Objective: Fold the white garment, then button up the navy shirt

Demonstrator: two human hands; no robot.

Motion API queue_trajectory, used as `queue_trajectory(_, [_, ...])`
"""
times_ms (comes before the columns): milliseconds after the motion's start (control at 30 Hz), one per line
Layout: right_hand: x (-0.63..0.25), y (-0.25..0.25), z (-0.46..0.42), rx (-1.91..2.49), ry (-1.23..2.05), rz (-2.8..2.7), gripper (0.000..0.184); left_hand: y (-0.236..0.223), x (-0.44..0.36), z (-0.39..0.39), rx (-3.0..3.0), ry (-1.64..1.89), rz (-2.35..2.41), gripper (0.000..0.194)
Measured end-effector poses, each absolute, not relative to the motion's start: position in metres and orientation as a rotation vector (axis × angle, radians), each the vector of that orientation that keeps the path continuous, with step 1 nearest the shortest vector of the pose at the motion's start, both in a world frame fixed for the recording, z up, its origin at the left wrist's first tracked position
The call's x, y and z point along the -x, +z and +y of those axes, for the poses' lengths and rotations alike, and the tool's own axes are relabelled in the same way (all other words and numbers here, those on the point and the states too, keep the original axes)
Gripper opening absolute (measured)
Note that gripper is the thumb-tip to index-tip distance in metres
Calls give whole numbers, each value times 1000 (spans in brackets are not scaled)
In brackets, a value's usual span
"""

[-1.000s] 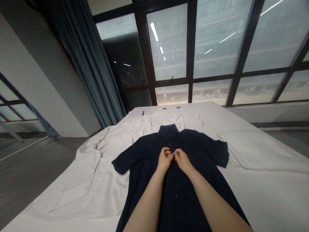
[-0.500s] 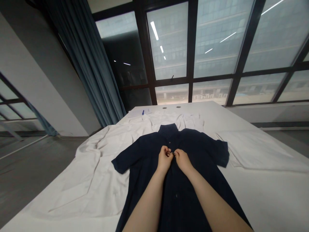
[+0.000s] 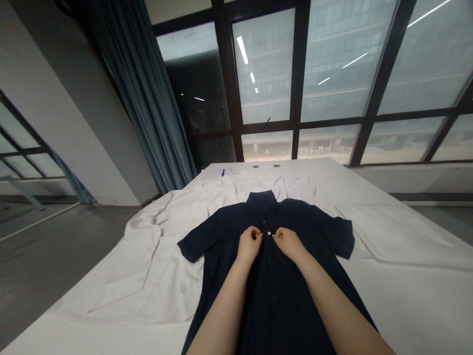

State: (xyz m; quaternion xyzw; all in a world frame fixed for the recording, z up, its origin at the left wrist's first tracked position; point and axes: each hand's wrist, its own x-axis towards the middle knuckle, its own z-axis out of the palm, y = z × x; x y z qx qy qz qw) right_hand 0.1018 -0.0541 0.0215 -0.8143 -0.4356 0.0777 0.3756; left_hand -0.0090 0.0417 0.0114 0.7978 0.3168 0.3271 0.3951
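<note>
Button: the hands, almost meeting over the front half a second ago, have drawn a little apart, leaving a white button (image 3: 269,233) in plain sight between them; this suggests the fiddling at this spot has eased, though whether the button is through its hole cannot be told.
Left hand: the left hand (image 3: 250,244) is curled, thumb and finger tips close together, just left of the button; whether it pinches cloth cannot be told.
Right hand: the right hand (image 3: 290,242) is likewise curled just right of the button, its hold on the cloth unclear.
Shirt: the navy shirt (image 3: 275,271) lies front up on the white tabletop (image 3: 406,305), beneath both hands, between pale garments on the left (image 3: 177,276) and right.
Collar: the collar (image 3: 261,198) points away from the person, towards the windows (image 3: 264,74).
Long axis: collar to lower body, running towards the person and out of view; short sleeves spread sideways.
</note>
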Motion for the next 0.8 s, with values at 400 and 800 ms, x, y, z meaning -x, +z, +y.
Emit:
queue_trajectory(400, [-51, 1, -113, 2273, 52, -1301, 21, 13, 77, -3, -2568, 258, 593, 54])
queue_trajectory(800, [-80, 10, -107, 1934, 529, -882, 21, 23, 43, -31, -2528, 388, 1041, 14])
